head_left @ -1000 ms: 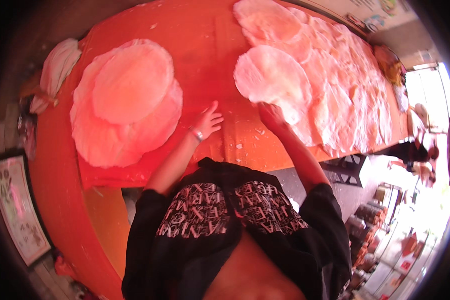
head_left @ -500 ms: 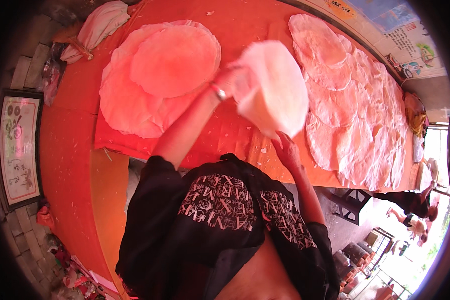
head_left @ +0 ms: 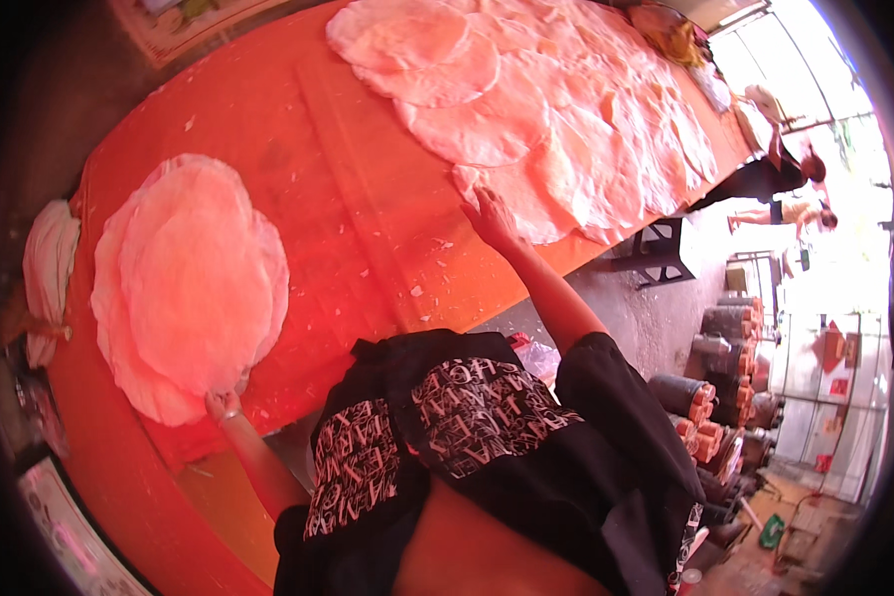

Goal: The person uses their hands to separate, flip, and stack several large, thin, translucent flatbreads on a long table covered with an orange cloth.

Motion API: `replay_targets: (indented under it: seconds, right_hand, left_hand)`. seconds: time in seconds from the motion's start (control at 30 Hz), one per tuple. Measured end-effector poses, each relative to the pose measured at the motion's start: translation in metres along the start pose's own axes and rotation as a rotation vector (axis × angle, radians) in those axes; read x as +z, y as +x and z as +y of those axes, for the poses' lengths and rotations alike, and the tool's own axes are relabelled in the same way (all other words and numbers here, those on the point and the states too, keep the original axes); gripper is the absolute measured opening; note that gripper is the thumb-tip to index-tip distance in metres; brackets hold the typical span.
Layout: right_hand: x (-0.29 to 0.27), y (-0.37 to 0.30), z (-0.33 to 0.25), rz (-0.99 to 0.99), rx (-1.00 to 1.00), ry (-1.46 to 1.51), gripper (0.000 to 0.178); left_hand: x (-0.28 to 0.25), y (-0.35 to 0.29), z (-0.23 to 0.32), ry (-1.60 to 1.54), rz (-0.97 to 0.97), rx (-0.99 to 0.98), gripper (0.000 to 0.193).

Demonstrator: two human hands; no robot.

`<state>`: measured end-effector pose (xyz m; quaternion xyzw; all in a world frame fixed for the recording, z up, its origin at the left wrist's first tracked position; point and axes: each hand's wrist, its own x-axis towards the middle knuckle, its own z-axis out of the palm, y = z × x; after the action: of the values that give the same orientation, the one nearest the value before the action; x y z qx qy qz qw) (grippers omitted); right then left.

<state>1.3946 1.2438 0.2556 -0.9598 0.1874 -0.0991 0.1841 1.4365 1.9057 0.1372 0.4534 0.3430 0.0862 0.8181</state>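
We stand at an orange-red tabletop (head_left: 268,159) strewn with pale crumbs, its right end facing a bright opening where two people (head_left: 785,179) are visible. Beside the near edge, a black stool (head_left: 666,248) stands on the grey floor (head_left: 626,308); farther right are dark cylinders (head_left: 680,394) with reddish-brown ends. A clear plastic bag (head_left: 537,360) shows just past the near edge, its contents unclear.

Toward the near left corner lies a pile of round pale sheets (head_left: 184,283); overlapping sheets (head_left: 586,109) cover the right end. Our left hand (head_left: 223,403) touches the pile's near rim; we cannot tell whether it pinches any. Our right hand (head_left: 492,221), fingers spread and holding nothing, is at the overlapping sheets' border by the near edge.
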Motion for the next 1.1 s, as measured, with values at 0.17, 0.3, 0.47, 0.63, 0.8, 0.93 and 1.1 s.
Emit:
replay_targets:
  seconds: [0.17,0.3,0.47,0.63,0.8,0.93,1.1]
  right_hand:
    - [0.006,0.001,0.044,-0.258,0.252,-0.271,0.091]
    - [0.006,-0.008,0.038,-0.278,0.143,-0.324,0.086]
    - [0.014,-0.003,0.052,-0.347,0.056,-0.364,0.074]
    - [-0.006,-0.011,0.062,-0.400,-0.030,-0.368,0.064]
    - [-0.037,0.005,0.062,-0.322,0.001,-0.278,0.027]
    - [-0.094,0.035,0.017,-0.334,-0.101,-0.240,0.018]
    - [-0.064,-0.009,-0.074,-0.391,-0.143,0.151,0.019]
  left_hand:
    - [0.009,-0.013,0.015,-0.075,0.140,-0.037,0.010]
    - [0.014,-0.014,0.034,0.356,0.279,0.302,0.015]
    - [0.099,-0.050,0.033,0.892,0.390,0.815,0.031]
    - [0.190,-0.064,-0.035,0.779,-0.133,0.661,0.034]
    - [0.260,-0.115,-0.100,0.635,-0.665,0.332,0.033]
    - [0.294,-0.178,-0.118,0.634,-0.942,-0.044,0.032]
    - [0.315,-0.232,-0.115,0.584,-1.128,-0.498,0.050]
